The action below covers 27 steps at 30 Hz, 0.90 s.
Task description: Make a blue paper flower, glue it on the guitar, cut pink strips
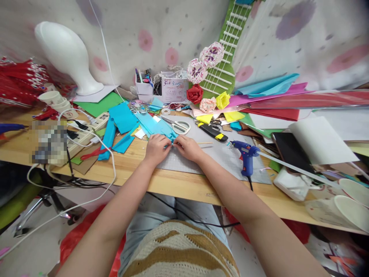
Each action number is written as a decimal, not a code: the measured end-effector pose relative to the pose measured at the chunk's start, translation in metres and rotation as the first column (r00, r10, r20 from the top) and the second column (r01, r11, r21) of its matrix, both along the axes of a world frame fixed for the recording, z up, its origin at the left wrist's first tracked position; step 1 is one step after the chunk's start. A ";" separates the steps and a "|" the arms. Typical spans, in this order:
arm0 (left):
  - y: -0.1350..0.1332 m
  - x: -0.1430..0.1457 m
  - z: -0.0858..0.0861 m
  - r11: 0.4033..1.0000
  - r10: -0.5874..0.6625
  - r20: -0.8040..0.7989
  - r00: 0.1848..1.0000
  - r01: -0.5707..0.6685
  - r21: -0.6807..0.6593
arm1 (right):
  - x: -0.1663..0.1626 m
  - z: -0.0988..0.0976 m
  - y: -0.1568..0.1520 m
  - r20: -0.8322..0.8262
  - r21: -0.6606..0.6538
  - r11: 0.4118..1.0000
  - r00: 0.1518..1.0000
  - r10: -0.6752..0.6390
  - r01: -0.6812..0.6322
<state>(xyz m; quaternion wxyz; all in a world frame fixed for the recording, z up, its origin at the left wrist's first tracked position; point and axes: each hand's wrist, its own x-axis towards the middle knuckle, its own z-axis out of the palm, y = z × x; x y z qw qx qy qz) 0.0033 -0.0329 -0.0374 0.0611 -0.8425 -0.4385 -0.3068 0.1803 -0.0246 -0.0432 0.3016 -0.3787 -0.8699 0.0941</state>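
My left hand (157, 148) and my right hand (187, 147) meet over a grey mat (184, 163), fingertips pinched close together. Between them is a piece of blue crepe paper (172, 135), gathered and creased where the fingers press it. Just behind my hands lie a blue paper strip (151, 125) and a pair of scissors (181, 127) with light handles. A thin wooden stick (205, 143) pokes out to the right of my right hand; whether the fingers touch it I cannot tell.
A blue glue gun (245, 156) and a black-and-yellow utility knife (212, 131) lie to the right. Blue paper sheets (123, 117) and power strips (83, 132) with cables are on the left. Paper flowers (194, 93) and a green paper guitar (219, 75) stand at the back.
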 end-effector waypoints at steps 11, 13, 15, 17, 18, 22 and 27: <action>0.001 0.000 -0.003 0.998 -0.002 -0.060 0.998 -0.001 -0.060 | 0.000 0.005 -0.003 0.091 -0.015 0.999 0.995 -0.040 0.042; 0.000 0.001 -0.002 0.998 -0.011 -0.078 0.997 0.005 -0.070 | 0.001 0.003 -0.002 0.094 -0.010 0.999 0.994 -0.049 0.050; -0.001 0.002 0.000 0.997 -0.019 -0.098 0.995 0.012 -0.074 | 0.001 0.001 -0.002 0.094 -0.005 0.998 0.994 -0.058 0.059; -0.002 0.003 0.001 0.997 -0.029 -0.106 0.994 0.021 -0.077 | 0.001 0.000 -0.002 0.091 -0.003 0.998 0.994 -0.068 0.069; -0.002 0.004 0.001 0.997 -0.034 -0.109 0.994 0.025 -0.078 | 0.001 -0.001 -0.002 0.088 -0.002 0.997 0.993 -0.076 0.076; -0.001 0.003 0.000 0.996 -0.043 -0.127 0.991 0.033 -0.081 | 0.000 -0.002 -0.002 0.092 -0.004 0.995 0.991 -0.101 0.102; -0.001 0.003 -0.002 0.996 -0.016 -0.087 0.996 0.008 -0.090 | 0.000 -0.002 -0.002 0.105 -0.019 0.996 0.991 -0.085 0.087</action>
